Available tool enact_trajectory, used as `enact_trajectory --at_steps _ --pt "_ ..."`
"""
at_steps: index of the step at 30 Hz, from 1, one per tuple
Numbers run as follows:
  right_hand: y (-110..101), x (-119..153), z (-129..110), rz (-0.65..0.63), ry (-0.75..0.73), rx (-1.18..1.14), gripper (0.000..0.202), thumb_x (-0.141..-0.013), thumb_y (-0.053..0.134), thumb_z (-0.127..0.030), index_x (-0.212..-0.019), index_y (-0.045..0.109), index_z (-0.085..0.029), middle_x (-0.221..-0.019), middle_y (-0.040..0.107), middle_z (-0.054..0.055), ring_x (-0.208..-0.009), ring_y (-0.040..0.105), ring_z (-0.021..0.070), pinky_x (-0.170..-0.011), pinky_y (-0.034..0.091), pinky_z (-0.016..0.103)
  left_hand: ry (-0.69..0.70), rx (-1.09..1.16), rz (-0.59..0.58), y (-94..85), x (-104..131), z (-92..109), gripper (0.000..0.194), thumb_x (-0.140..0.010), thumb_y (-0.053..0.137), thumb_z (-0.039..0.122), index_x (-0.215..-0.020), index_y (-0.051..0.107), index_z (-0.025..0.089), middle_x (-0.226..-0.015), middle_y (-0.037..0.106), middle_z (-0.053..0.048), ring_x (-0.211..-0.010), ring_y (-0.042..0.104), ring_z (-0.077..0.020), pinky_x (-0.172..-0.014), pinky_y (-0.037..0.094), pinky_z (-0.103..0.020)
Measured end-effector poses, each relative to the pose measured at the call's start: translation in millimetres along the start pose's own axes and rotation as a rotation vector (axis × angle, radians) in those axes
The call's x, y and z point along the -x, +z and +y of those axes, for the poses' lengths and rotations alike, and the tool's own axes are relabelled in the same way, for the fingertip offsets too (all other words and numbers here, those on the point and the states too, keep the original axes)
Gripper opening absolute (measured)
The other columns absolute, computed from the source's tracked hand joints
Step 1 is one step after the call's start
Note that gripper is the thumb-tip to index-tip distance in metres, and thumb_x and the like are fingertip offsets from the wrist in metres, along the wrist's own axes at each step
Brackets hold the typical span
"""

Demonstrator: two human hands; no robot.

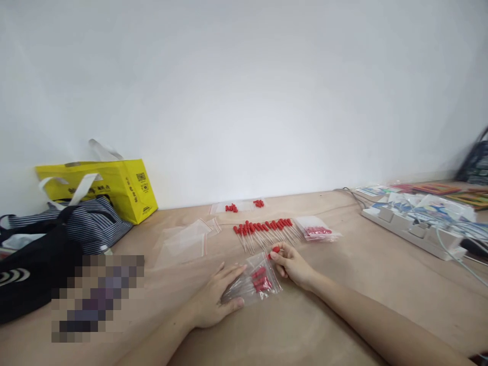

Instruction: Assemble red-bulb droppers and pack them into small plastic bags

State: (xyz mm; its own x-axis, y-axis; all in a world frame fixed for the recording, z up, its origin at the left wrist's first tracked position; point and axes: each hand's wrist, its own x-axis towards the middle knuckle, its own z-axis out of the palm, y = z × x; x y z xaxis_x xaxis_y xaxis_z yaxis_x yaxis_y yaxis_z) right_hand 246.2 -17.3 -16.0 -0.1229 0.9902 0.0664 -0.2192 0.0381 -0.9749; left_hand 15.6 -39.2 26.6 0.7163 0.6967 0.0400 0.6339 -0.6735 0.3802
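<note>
My left hand [217, 300] lies with its fingers spread on a clear zip bag [244, 292], pressing its left side to the table. Inside that bag are several droppers with red bulbs [262, 278], their thin clear tubes pointing left. At the bag's upper right corner, my right hand [290, 265] is closed in a pinch on a red dropper bulb [275, 249]; whether a tube is attached is hidden. Just beyond the hands, several red-bulbed droppers [267, 227] lie in a fanned row, bulbs away from me.
A stack of filled zip bags [318, 229] sits right of the row. Flat clear bags [186, 244] lie left. Small red pieces [231, 208] rest on plastic near the wall. A power strip [412, 231] is right; a yellow bag [129, 190] and black bag [41, 269] stand left.
</note>
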Motion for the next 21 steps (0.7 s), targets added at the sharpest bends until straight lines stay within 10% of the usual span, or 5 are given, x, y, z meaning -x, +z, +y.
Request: enact_trajectory --at_steps 8,15,21 --pt "-4.7 -3.4 -8.7 -0.312 0.142 0.190 0.044 -0.064 0.056 -0.054 -0.084 0.055 -0.014 -0.049 0.053 -0.007 -0.027 0.035 0.0019 -0.030 0.020 0.016 -0.023 -0.029 -0.015 -0.7 -0.2 0.2 0.059 -0.081 0.045 0.045 -0.132 0.027 0.022 -0.137 0.033 -0.007 -0.126 0.025 -0.0255 -0.103 0.016 -0.049" --pt "4.8 -3.0 7.5 -0.083 0.062 0.288 0.030 -0.061 0.062 -0.040 -0.075 0.055 -0.015 -0.048 0.051 -0.007 -0.032 0.039 0.0042 -0.033 0.028 0.017 -0.011 -0.017 -0.007 -0.2 -0.5 -1.0 0.058 -0.081 0.046 0.043 -0.132 0.027 0.024 -0.136 0.033 -0.005 -0.126 0.026 -0.0254 -0.103 0.017 -0.050" --pt "-7.2 -8.9 -5.6 -0.128 -0.098 0.618 0.021 -0.073 0.048 -0.028 -0.063 0.060 -0.014 -0.057 0.060 0.000 -0.049 0.051 0.0090 -0.048 0.038 0.020 -0.022 -0.019 -0.017 -0.2 -0.9 -1.6 0.059 -0.080 0.046 0.045 -0.131 0.029 0.022 -0.136 0.034 -0.006 -0.126 0.024 -0.0255 -0.103 0.016 -0.050"
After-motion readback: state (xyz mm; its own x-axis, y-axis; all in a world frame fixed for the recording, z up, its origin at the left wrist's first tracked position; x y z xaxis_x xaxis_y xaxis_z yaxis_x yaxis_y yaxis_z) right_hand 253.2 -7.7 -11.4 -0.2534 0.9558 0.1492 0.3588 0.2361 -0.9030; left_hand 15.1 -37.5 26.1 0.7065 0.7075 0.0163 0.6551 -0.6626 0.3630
